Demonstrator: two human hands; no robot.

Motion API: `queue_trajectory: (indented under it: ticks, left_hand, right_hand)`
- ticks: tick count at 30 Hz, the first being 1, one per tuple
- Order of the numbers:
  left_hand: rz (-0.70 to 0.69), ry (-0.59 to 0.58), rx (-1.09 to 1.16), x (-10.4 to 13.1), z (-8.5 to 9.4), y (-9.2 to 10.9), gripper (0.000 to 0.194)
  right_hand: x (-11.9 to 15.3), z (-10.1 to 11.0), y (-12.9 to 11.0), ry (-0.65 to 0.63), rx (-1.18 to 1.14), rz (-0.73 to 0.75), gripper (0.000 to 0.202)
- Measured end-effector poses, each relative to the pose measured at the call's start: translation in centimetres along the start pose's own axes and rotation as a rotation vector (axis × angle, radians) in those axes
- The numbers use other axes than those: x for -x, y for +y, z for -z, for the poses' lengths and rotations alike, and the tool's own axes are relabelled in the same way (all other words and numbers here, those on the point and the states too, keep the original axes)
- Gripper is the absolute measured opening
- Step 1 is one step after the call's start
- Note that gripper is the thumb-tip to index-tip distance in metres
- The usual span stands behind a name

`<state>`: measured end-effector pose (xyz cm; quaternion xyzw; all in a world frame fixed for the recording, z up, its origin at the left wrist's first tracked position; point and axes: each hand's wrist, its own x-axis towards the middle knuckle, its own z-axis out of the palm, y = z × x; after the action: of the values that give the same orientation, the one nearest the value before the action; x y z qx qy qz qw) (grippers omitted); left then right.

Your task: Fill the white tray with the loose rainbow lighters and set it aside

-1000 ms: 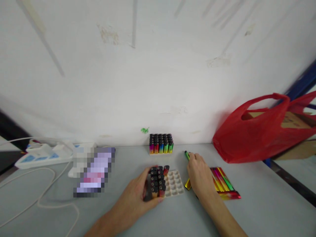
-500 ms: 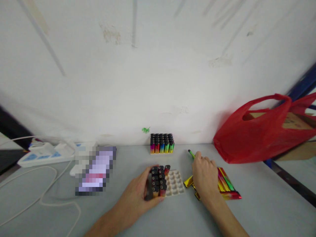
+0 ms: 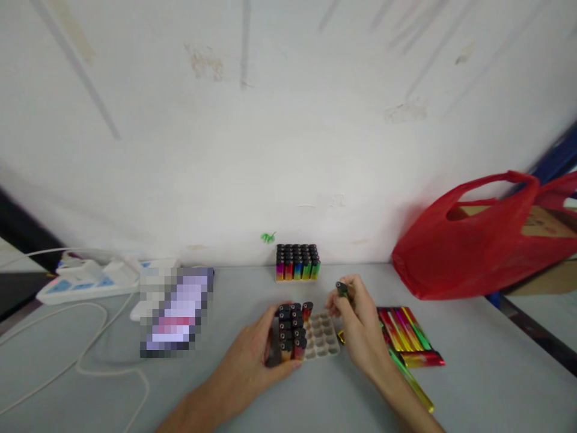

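On the grey table, a pale tray has round pockets bare on its right side. Black-topped lighters stand upright in its left part. Around the left side of these lighters curls my left hand, thumb at the front and fingers behind. My right hand pinches a single lighter, black top upward, just right of the tray; its body is mostly hidden by the fingers. Several shiny coloured lighters lie flat to the right of that hand, partly behind the wrist.
A full block of upright lighters stands by the wall. At the right sits a red bag with cardboard inside. On the left are a blurred phone, a white power strip and loose white cables.
My right hand has moved slightly left from the loose lighters and now holds one upright near the tray. A green-yellow piece shows below the wrist. My left hand keeps its place.
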<state>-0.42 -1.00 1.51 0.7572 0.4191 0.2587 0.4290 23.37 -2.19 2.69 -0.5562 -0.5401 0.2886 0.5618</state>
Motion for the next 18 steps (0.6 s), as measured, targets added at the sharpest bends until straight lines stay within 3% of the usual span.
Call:
queue_trajectory:
  ticks: [6, 11, 18]
  left_hand:
    - [-0.013, 0.001, 0.01, 0.09, -0.09, -0.21, 0.075]
    - [-0.001, 0.004, -0.006, 0.15, -0.09, -0.2, 0.073]
    - [-0.01, -0.011, -0.011, 0.01, 0.03, 0.16, 0.07]
  right_hand:
    - [-0.11, -0.25, -0.68, -0.029, -0.291, -0.153, 0.011]
    - [-0.29, -0.47, -0.24, -0.089, -0.531, -0.313, 0.041]
    - [0.26, -0.67, -0.6, -0.132, -0.357, -0.253, 0.059]
